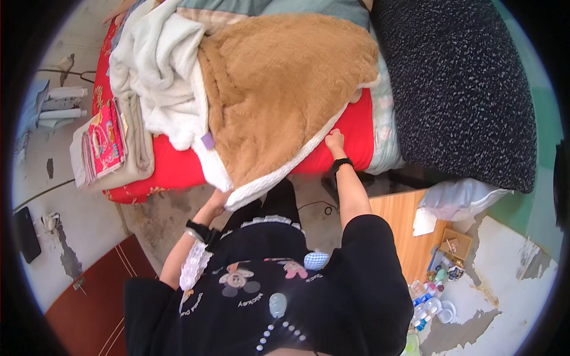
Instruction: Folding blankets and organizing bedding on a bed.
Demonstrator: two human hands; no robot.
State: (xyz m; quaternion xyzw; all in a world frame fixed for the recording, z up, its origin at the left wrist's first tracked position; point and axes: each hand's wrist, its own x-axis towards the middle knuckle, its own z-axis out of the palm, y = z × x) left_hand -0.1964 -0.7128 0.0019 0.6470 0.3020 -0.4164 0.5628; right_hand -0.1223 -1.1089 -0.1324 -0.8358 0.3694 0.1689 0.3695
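Observation:
A thick fleece blanket (285, 84), tan on one face and white on the other, is spread over a bed with a red sheet (173, 162). My left hand (218, 200) grips the blanket's near white corner, which hangs past the bed's edge. Beside the white border on the right, my right hand (335, 140) is curled in a fist over the red sheet; no cloth shows between its fingers. White fleece (156, 66) lies bunched at the left. A small purple tag (207, 140) sits on the blanket's border.
Folded cloths (107, 138) lie on the bed's left corner. A large black speckled cover (449, 84) rises at the right. Below it are a wooden surface (396, 236) and a plastic bag (454, 200). Several small bottles (427, 307) stand lower right. A red-brown panel (98, 298) is lower left.

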